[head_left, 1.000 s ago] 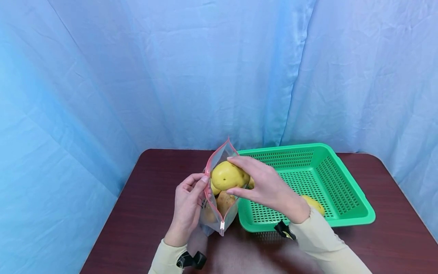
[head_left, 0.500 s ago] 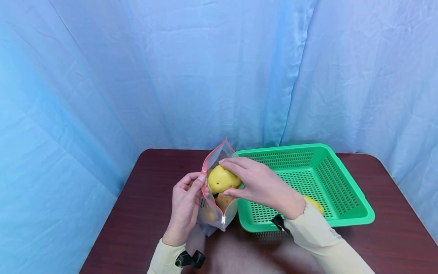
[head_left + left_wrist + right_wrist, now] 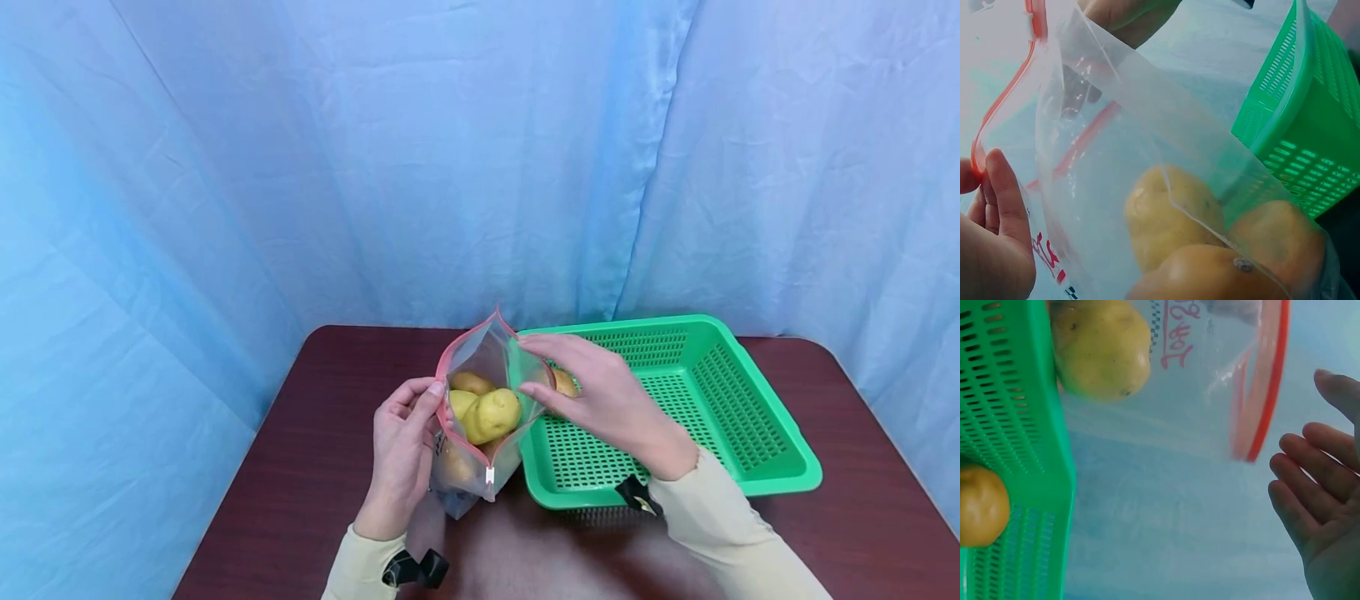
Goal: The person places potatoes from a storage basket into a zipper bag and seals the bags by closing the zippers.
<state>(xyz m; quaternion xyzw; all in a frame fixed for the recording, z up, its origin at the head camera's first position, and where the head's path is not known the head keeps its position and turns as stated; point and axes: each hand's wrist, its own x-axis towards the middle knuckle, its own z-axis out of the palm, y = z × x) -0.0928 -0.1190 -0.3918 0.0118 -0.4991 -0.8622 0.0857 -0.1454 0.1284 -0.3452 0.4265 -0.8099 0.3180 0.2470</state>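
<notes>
One potato (image 3: pixel 492 414) lowered, one bag (image 3: pixel 486 354), one basket (image 3: pixel 738 408)

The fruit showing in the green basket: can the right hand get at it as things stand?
Probably yes: the right hand is empty, fingers open, and the fruit lies uncovered in the open-topped basket, seemingly just below it.

Bag (image 3: pixel 491 350) L of bskt (image 3: pixel 774 408)
</notes>
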